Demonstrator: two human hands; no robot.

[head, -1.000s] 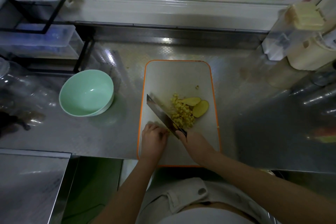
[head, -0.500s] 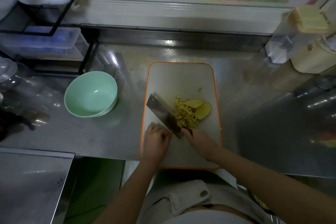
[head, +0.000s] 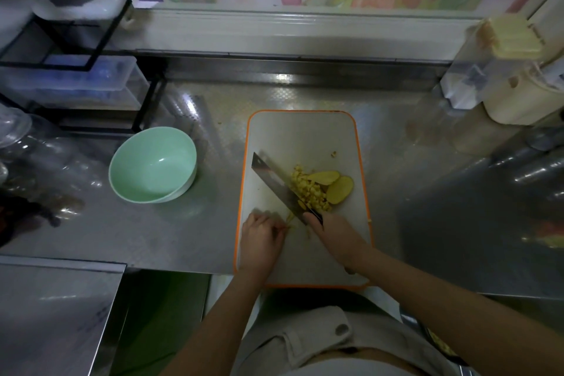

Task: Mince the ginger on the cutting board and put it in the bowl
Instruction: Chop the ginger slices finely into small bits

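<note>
Minced ginger (head: 309, 191) heaped mid cutting board (head: 302, 137), two slices (head: 340, 189) touching it. Ginger strips (head: 289, 220) pinned under curled left hand (head: 262, 233). Cleaver (head: 276, 183) gripped in right hand (head: 335, 232), angled between. Green bowl (head: 152, 165) left, apart, on worktop (head: 183, 229).

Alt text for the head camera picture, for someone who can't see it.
A person's right hand grips a dark cleaver beside chopped yellow ginger on an orange-rimmed white cutting board, left hand curled near the blade. An empty mint-green bowl sits on the steel counter, left.

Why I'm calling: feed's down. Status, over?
Right hand grips knife; left hand curled beside it, hold unclear. Ginger part minced, two slices whole. Bowl empty, path clear.
</note>
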